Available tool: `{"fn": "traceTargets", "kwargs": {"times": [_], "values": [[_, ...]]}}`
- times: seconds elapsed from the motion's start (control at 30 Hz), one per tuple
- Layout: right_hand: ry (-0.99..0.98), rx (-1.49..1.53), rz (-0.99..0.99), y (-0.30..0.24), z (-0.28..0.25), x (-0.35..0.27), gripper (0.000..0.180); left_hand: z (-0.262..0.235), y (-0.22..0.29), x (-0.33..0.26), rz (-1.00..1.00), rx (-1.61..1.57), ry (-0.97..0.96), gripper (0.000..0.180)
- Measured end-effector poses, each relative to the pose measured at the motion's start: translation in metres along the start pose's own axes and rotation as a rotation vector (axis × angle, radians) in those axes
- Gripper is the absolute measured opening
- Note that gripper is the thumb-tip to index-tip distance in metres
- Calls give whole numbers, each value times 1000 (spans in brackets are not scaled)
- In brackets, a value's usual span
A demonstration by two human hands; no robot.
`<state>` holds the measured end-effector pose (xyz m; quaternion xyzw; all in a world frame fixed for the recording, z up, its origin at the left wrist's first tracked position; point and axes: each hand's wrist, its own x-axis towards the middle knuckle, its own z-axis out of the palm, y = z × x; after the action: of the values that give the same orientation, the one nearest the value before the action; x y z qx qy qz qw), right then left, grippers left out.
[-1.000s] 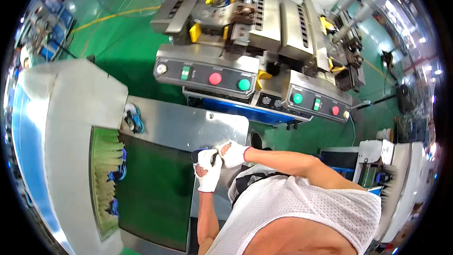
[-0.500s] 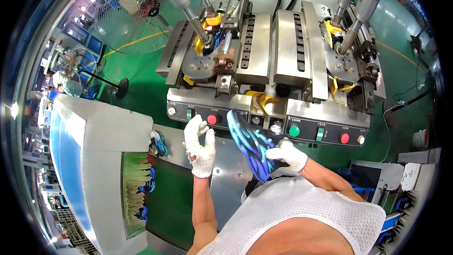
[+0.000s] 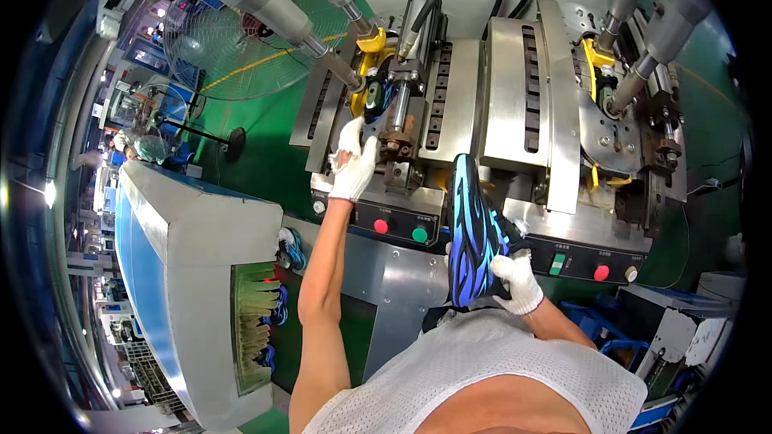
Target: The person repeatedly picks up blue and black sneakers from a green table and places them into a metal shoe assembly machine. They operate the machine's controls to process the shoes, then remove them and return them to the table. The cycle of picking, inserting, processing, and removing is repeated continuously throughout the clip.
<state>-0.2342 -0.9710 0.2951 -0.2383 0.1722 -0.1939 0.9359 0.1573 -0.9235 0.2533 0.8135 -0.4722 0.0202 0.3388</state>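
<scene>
Two shoes (image 3: 278,306) protrude from the housing (image 3: 211,253); right hand (image 3: 518,282) holds another shoe (image 3: 473,247).

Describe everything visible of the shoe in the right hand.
The shoe is black with long wavy streaks, light blue toward its far end and violet-blue nearer the person; its exact materials are hard to tell. Its narrower end points away, toward the metal machine. The gloved right hand grips its near right side, in front of the white mesh top.

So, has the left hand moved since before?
Yes, forward: the left hand was mostly on the near side of the left red button; now it is beyond that button.
</scene>
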Motion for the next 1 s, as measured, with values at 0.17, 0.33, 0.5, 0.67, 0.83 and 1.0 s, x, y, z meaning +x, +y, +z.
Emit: {"fn": "traceTargets", "kwargs": {"times": [0.17,0.33,0.5,0.67,0.83,1.0], "values": [[193,-152,51,19,-28,-2,73,47,-39,75,-37,110,-45,60],[227,-652,-54,3,-25,-12,53,97,-58,137,-33,148,28,75],[442,-489,-13,7,-16,-9,35,113,-77,178,-240,298,-137,66],[513,-366,47,5,0,8,47,40,-50,184,-181,186,-51,65],[360,-250,28,7,18,37,67,-56,-10,88,-81,-32,228,66],[313,-412,5,22,74,138,49,-117,-1,-83,-295,-188,284,63]]}}
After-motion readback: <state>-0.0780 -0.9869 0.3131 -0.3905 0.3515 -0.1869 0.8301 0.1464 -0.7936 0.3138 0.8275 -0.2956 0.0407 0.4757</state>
